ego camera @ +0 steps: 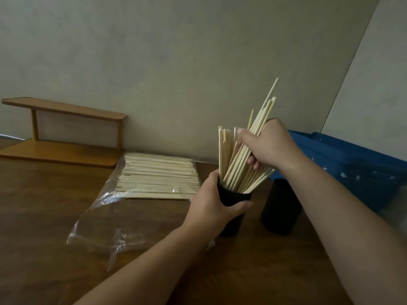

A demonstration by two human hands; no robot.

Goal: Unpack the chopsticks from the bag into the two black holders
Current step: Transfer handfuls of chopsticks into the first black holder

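My left hand (211,201) grips a black holder (234,225) standing on the wooden table, tilted slightly away from me. Several pale chopsticks stand in it. My right hand (267,145) holds a bundle of chopsticks (253,139) slanting up to the right, its lower ends inside that holder's mouth. A second black holder (280,208) stands just to the right, partly behind my right forearm; its opening is hidden. A clear plastic bag (123,216) lies flat to the left with many chopsticks (158,175) stacked in its far end.
A small two-tier wooden shelf (66,133) sits at the back left against the wall. A blue plastic crate (356,170) stands at the right behind the holders. The brown table (39,238) reaches to the wall.
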